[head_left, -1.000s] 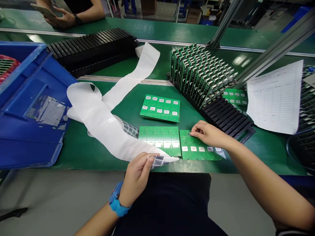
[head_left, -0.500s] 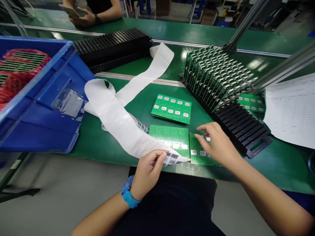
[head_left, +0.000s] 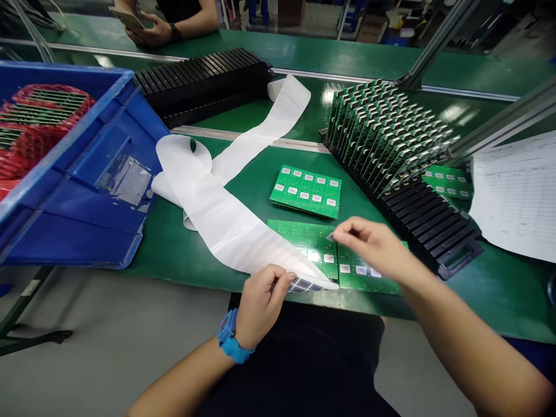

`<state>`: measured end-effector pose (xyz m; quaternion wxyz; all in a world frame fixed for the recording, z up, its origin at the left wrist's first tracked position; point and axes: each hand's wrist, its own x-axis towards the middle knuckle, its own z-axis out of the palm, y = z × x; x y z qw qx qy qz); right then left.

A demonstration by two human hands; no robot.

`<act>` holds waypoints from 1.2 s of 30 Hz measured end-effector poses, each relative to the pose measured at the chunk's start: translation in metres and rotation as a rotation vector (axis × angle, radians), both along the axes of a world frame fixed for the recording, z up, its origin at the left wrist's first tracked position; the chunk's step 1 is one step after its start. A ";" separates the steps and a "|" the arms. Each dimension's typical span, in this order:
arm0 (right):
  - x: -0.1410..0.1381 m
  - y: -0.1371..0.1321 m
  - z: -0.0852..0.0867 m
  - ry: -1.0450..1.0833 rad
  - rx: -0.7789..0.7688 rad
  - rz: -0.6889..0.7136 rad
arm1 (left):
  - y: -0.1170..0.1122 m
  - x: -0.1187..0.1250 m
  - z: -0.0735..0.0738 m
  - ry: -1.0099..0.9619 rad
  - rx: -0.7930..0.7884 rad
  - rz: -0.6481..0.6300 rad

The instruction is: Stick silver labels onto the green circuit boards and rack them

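Observation:
My left hand (head_left: 266, 302) is closed on the end of a long white strip of label backing (head_left: 230, 223), pinching it between thumb and fingers. Rows of small grey labels (head_left: 306, 285) show on its folded underside. My right hand (head_left: 369, 243) pinches one small label (head_left: 330, 236) at its fingertips, above two circuit boards. The left circuit board (head_left: 299, 234) is partly covered by the strip. The right circuit board (head_left: 369, 282) is partly hidden under my right hand. Both boards carry a row of white labels. Behind them lies a small stack of labelled circuit boards (head_left: 306, 191).
A black rack (head_left: 428, 217) holds upright boards (head_left: 386, 136) at right. Nearby are papers (head_left: 516, 197) and another labelled board (head_left: 449, 180). A blue crate (head_left: 87, 191) with red-wrapped boards stands left, a black rack (head_left: 204, 81) behind. Across the bench, a person's hands (head_left: 152, 29) hold a phone.
My right hand has moved left from over the right board and now pinches a small label. The strip's end is folded flatter in my left hand. The view has shifted slightly.

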<state>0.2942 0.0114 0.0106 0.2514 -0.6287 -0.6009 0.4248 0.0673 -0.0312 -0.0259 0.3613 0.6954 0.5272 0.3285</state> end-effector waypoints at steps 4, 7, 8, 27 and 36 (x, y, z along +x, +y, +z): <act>0.038 0.025 -0.007 -0.313 -0.192 0.180 | -0.001 -0.005 0.000 -0.083 0.020 0.067; 0.044 0.030 -0.013 -0.397 -0.206 0.260 | -0.002 -0.009 -0.002 -0.118 0.041 0.135; 0.043 0.030 -0.014 -0.414 -0.201 0.266 | -0.002 -0.010 -0.003 -0.125 0.044 0.155; 0.016 0.030 -0.021 -0.225 0.111 0.284 | 0.008 -0.018 -0.002 -0.389 -0.078 0.327; 0.003 0.030 -0.026 -0.269 0.168 0.270 | 0.007 -0.022 0.002 -0.217 -0.056 0.254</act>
